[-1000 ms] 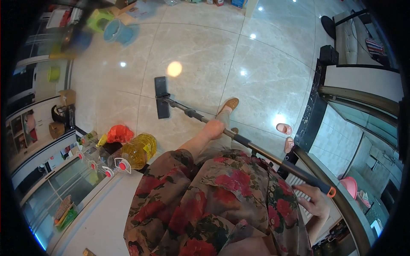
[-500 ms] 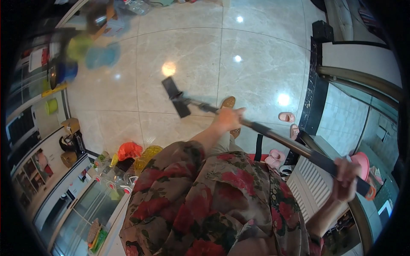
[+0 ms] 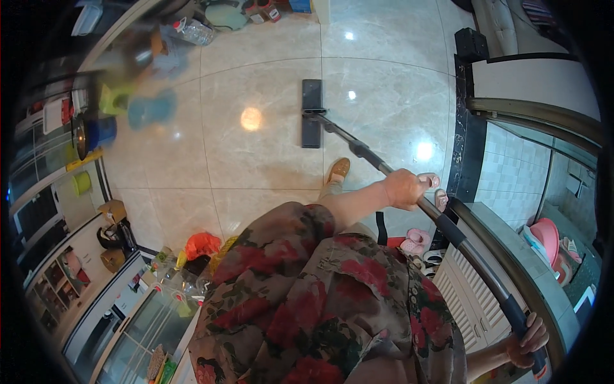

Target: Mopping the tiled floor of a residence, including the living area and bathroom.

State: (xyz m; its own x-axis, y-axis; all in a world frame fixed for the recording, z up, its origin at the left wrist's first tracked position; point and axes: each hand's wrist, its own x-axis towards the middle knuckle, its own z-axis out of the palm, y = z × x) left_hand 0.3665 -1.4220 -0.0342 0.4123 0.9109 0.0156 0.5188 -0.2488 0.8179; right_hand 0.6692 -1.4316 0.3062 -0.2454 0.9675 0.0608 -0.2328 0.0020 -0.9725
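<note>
A flat mop [image 3: 311, 131] with a dark rectangular head lies against the pale tiled floor [image 3: 262, 157] ahead of me. Its long grey-and-black pole slants from the head down to the lower right. My left hand [image 3: 406, 189] wraps around the middle of the pole, with the forearm reaching across my front. Near the pole's end, my right hand [image 3: 528, 342] is closed around the dark grip, beside the white louvred cabinet [image 3: 470, 291].
Blue and green stools [image 3: 152, 109] stand at the far left. Plastic bottles and a red bag [image 3: 202, 244] sit at near left. Pink slippers [image 3: 416, 241] lie by the cabinet. A dark threshold [image 3: 462, 128] and a pink basin [image 3: 545, 240] are on the right.
The mop head has swung right and farther away, turning to lie more lengthwise. My left hand has moved right with the pole, and my right hand has dropped nearer me.
</note>
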